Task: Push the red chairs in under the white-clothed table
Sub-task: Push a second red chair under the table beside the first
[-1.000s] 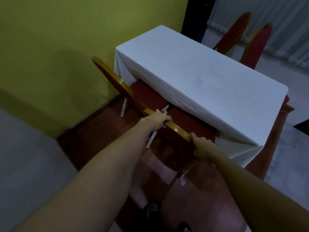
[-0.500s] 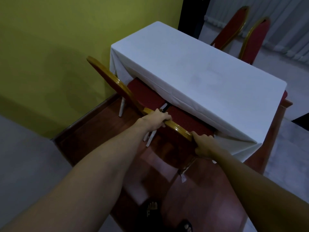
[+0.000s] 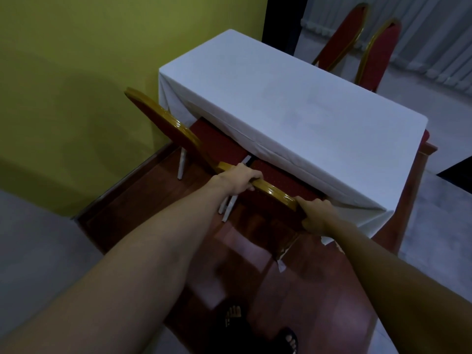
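A long table under a white cloth (image 3: 293, 103) stands on a low wooden platform. Right in front of me is a red chair (image 3: 278, 180) with a gold-framed back; its seat reaches partly under the cloth's hanging edge. My left hand (image 3: 238, 181) grips the top rail of that back at its left end. My right hand (image 3: 316, 215) holds the same rail at its right corner. A second red chair (image 3: 217, 141) stands to the left of it, seat also partly under the cloth, with nobody touching it.
Two more red chairs (image 3: 357, 44) stand beyond the table's far side. A yellow-green wall (image 3: 89, 60) runs along the left. The wooden platform (image 3: 132, 208) drops to grey floor at left. My sandalled feet (image 3: 255, 328) stand on the platform's near edge.
Both hands have kept their grip on the chair back. The chair's seat has slid a little further under the cloth, and my view has shifted closer to the table.
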Demonstrator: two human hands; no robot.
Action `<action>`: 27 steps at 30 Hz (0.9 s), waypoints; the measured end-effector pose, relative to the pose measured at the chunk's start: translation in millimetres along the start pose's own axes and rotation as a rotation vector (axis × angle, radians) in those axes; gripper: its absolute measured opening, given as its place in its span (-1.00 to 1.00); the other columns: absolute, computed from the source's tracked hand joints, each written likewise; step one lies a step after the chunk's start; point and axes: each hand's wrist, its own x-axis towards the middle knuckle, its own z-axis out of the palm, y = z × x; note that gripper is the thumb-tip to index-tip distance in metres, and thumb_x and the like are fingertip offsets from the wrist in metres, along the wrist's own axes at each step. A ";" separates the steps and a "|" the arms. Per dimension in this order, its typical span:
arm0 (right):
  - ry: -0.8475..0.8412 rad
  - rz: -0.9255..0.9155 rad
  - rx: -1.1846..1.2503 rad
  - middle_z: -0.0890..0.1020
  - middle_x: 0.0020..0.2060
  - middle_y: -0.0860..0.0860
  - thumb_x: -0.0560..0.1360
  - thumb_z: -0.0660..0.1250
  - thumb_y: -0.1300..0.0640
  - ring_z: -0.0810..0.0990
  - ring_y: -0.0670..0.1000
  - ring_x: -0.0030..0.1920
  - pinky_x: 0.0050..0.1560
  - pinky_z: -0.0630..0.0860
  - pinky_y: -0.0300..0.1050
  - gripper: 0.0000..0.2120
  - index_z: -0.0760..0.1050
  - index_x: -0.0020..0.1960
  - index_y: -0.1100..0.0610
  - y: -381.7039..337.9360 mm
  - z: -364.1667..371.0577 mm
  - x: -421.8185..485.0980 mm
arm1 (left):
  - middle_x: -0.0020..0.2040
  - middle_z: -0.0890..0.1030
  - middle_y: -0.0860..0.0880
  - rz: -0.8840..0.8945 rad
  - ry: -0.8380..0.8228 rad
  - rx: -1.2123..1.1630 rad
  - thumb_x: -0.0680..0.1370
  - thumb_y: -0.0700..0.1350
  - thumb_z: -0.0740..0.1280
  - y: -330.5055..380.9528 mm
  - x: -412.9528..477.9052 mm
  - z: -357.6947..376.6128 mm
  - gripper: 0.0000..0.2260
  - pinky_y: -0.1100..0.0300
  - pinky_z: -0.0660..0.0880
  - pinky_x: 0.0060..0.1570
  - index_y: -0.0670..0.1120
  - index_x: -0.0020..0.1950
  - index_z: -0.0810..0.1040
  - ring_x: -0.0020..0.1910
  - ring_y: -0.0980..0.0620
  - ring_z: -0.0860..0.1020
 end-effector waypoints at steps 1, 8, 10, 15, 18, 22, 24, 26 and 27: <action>-0.002 -0.004 -0.010 0.62 0.05 0.14 0.41 0.22 0.08 0.57 0.22 0.04 0.00 0.50 0.06 -0.38 0.18 0.45 -0.04 1.1 0.1 -0.9 | 0.01 0.61 -0.10 0.010 -0.001 0.005 0.52 -0.19 0.33 0.7 -0.1 0.7 -0.75 -0.06 0.47 0.18 0.05 0.16 0.52 0.05 -0.11 0.53; 0.035 -0.001 -0.024 0.62 0.05 0.15 0.43 0.22 0.08 0.58 0.24 0.04 -0.02 0.52 0.05 -0.40 0.18 0.45 -0.04 4.0 0.7 1.1 | 0.00 0.62 -0.07 0.043 -0.024 0.022 0.51 -0.19 0.32 -2.5 5.9 -2.5 -0.73 -0.18 0.35 0.34 0.10 0.14 0.50 0.07 -0.11 0.56; 0.046 0.015 0.003 0.62 0.02 0.15 0.43 0.22 0.11 0.58 0.23 0.00 -0.06 0.50 0.02 -0.41 0.19 0.44 -0.03 4.0 -0.1 4.3 | 0.07 0.61 -0.08 0.050 0.015 0.019 0.53 -0.22 0.30 -2.1 9.3 -3.5 -0.74 -0.19 0.29 0.38 0.02 0.18 0.51 0.19 -0.18 0.50; 0.066 0.051 0.039 0.62 0.02 0.14 0.45 0.23 0.17 0.58 0.23 -0.01 -0.14 0.45 -0.04 -0.41 0.18 0.44 -0.03 5.4 -6.5 7.7 | 0.11 0.59 -0.06 0.050 0.021 0.043 0.53 -0.21 0.29 -0.1 18.2 -8.3 -0.74 -0.22 0.31 0.35 0.01 0.19 0.50 0.22 -0.20 0.45; 0.074 0.065 0.060 0.63 0.02 0.13 0.44 0.24 0.20 0.59 0.21 -0.02 -0.15 0.44 -0.04 -0.41 0.19 0.44 -0.01 6.5 -7.0 9.1 | 0.13 0.60 -0.06 0.056 0.041 0.042 0.52 -0.21 0.31 3.5 21.9 -10.8 -0.74 -0.21 0.34 0.33 0.00 0.19 0.52 0.19 -0.19 0.48; 0.070 0.087 0.095 0.63 0.04 0.11 0.43 0.26 0.20 0.59 0.21 0.00 -0.14 0.45 -0.02 -0.40 0.19 0.43 -0.03 7.0 -6.0 8.6 | 0.11 0.61 -0.08 0.054 0.064 0.050 0.53 -0.20 0.32 4.2 23.8 -7.9 -0.73 -0.18 0.36 0.33 -0.01 0.21 0.53 0.16 -0.19 0.51; 0.069 0.091 0.135 0.62 0.07 0.10 0.43 0.26 0.20 0.59 0.20 0.03 -0.10 0.48 0.01 -0.41 0.19 0.42 -0.05 4.9 -4.6 6.1 | 0.16 0.60 -0.08 0.058 0.065 0.054 0.53 -0.20 0.31 3.0 24.6 -6.3 -0.72 -0.20 0.31 0.37 -0.02 0.24 0.52 0.21 -0.22 0.48; 0.067 0.101 0.176 0.61 0.11 0.08 0.42 0.25 0.19 0.59 0.20 0.06 -0.06 0.52 0.05 -0.41 0.18 0.40 -0.08 4.4 -3.6 3.9 | 0.33 0.50 -0.10 0.053 0.049 0.045 0.55 -0.23 0.28 1.6 24.1 -5.7 -0.67 -0.18 0.21 0.45 -0.02 0.31 0.48 0.38 -0.28 0.35; 0.066 0.109 0.189 0.61 0.13 0.08 0.42 0.23 0.19 0.59 0.21 0.07 -0.05 0.52 0.07 -0.41 0.18 0.39 -0.09 4.8 -3.6 3.2 | 0.44 0.40 -0.11 0.046 0.036 0.040 0.57 -0.27 0.24 1.4 22.3 -6.2 -0.62 -0.13 0.15 0.48 -0.02 0.36 0.44 0.47 -0.27 0.24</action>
